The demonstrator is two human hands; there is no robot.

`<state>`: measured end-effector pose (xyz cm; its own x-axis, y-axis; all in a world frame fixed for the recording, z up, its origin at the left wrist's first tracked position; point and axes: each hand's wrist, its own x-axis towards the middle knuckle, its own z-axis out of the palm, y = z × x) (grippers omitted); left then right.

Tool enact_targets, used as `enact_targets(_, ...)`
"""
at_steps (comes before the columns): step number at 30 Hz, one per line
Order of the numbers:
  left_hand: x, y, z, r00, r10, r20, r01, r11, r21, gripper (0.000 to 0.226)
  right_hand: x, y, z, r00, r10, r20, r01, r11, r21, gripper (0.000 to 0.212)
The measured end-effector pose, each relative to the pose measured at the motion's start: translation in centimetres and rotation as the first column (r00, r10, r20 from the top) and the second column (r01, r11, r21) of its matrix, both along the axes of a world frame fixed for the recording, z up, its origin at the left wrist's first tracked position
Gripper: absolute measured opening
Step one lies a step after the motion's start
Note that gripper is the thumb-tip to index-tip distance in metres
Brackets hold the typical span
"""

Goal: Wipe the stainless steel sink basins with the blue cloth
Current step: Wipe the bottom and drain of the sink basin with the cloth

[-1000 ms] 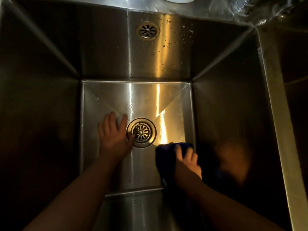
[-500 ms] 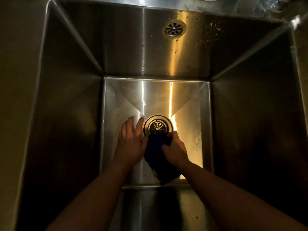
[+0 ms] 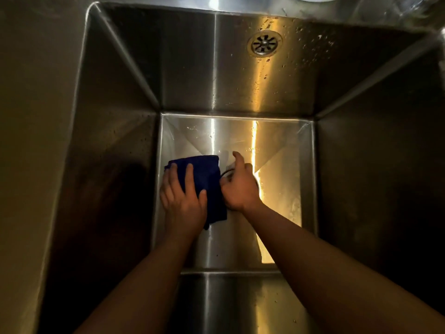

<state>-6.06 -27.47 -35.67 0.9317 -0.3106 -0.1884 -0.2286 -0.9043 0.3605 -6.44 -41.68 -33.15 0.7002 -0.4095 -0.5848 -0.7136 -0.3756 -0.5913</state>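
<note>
Across the last second the blue cloth (image 3: 207, 179) changes hands and sides. A second ago it sits under the right hand at the right of the drain, while the left hand lies bare on the steel. Half a second ago both hands meet on it just below the drain. Now it lies on the left part of the floor of the sink basin (image 3: 284, 165), close to the left wall.

I see the left hand (image 3: 184, 201) spread over the cloth with fingers straight, pressing it flat to the steel rather than clutching it. The right hand (image 3: 240, 186) sits over the drain (image 3: 225, 173), of which only a thin arc shows at its left edge. Its forefinger is stretched forward and the other fingers are loosely bent. Its thumb side meets the cloth's right edge, and I cannot tell whether it pinches the cloth or only rests beside it.

My reading is that the wiping passes to the left hand, so the left half of the floor is the stretch in hand, the right half having had the cloth a moment earlier.

The camera also sits differently than before: the basin floor appears lower and more central, and the overflow grille (image 3: 264, 43) on the back wall is further right. Droplets speckle that wall around the grille, so I judge the walls are not yet wiped dry.
</note>
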Motion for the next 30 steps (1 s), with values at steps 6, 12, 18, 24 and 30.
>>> enact_targets(6,-0.1,-2.2,-5.0,0.989,-0.089,-0.115,0.104,0.986,0.133,0.068,-3.5,-5.2,-1.1,0.999,0.035,-0.008,-0.036,0.988,-0.153,0.059)
enact_targets(12,0.0,-2.5,-7.0,0.991,-0.126,-0.040,0.131,0.970,0.203,0.074,-6.2,-8.1,-3.0,0.993,0.115,0.017,-0.098,0.911,-0.400,0.047)
enact_targets(18,-1.5,0.7,-6.3,0.964,-0.220,-0.147,0.249,0.940,0.232,0.075,-8.6,-9.2,-3.7,0.932,0.230,-0.279,-0.348,0.782,-0.517,0.080)
enact_targets(24,-4.0,3.6,-5.5,0.936,-0.250,-0.248,0.315,0.910,0.271,0.077,-11.7,-9.3,-5.2,0.902,0.264,-0.340,-0.383,0.854,-0.353,0.078)
enact_targets(30,-1.2,1.2,-6.1,0.962,-0.158,-0.225,0.219,0.935,0.280,0.076,-12.8,-10.0,-6.4,0.847,0.352,-0.398,-0.505,0.767,-0.396,0.078)
